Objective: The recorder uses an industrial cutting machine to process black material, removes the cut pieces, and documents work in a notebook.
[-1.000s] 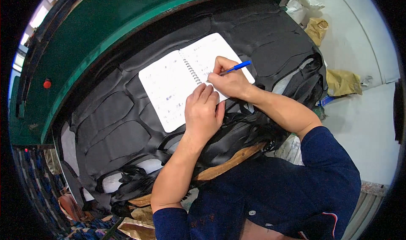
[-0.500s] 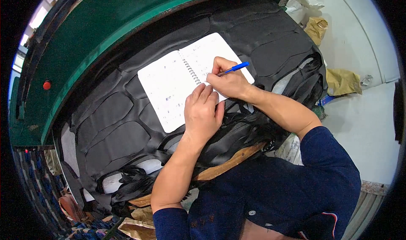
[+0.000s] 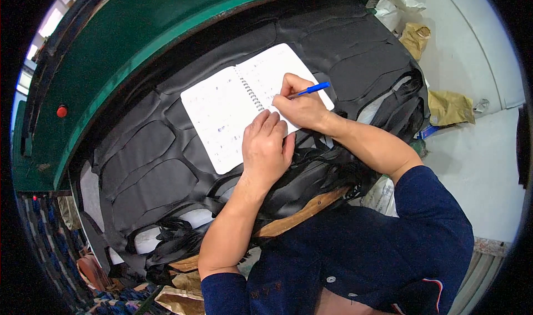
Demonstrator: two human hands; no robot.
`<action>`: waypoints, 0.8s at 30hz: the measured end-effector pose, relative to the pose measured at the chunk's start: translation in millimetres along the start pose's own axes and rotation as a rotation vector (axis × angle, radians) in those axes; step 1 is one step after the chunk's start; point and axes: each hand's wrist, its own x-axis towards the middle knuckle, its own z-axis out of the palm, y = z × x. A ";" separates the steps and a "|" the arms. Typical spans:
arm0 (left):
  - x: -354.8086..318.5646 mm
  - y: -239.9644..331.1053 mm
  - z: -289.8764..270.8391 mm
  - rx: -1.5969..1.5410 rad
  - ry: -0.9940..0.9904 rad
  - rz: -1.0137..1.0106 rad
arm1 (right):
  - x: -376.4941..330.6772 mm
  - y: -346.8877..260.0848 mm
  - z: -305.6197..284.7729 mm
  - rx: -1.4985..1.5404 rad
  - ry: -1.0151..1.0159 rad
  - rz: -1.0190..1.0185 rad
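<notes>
A spiral-bound notebook (image 3: 214, 112) lies spread on dark sheet material, with small handwritten marks on both white pages. My right hand (image 3: 304, 107) is closed around a blue pen (image 3: 314, 89) over the right-hand page. The pen's capped end points up and to the right, while its tip is hidden by my fingers. My left hand (image 3: 265, 146) rests on the lower edge of the notebook near the spiral, fingers stretched out and the thumb a little apart. Nothing shows in that hand.
Black sheets with curved cut outlines (image 3: 147, 143) cover the work surface, and loose black scraps (image 3: 300, 176) hang along its near edge above a wooden strip (image 3: 305, 212). A green machine beam (image 3: 139, 43) spans the far side. Crumpled brown paper (image 3: 448, 107) lies at the right.
My right hand and the pen have shifted very slightly to the right on the page. The left hand and the notebook stay in place.
</notes>
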 end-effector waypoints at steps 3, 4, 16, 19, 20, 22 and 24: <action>0.3 0.5 -1.0 0.002 -0.001 -0.002 | -0.3 -0.7 -1.6 -0.025 0.027 -0.056; 0.9 1.1 -1.6 0.004 -0.006 -0.004 | -0.3 -0.6 -1.5 -0.025 0.027 -0.056; 1.2 1.5 -2.3 0.003 -0.014 -0.011 | 0.3 0.2 0.2 0.001 -0.008 0.009; 1.0 1.0 -1.8 0.000 -0.011 -0.009 | 0.4 -3.1 -0.2 -0.051 0.002 -0.034; 0.9 0.9 -1.6 0.002 -0.011 -0.009 | 0.6 -3.3 -0.2 -0.054 0.001 -0.022; 1.2 0.6 -1.8 -0.002 -0.011 -0.008 | 0.6 -3.5 -0.1 -0.057 0.000 -0.012; 1.4 0.6 -1.9 -0.007 -0.012 -0.006 | -0.3 -3.4 -0.4 -0.008 0.000 0.037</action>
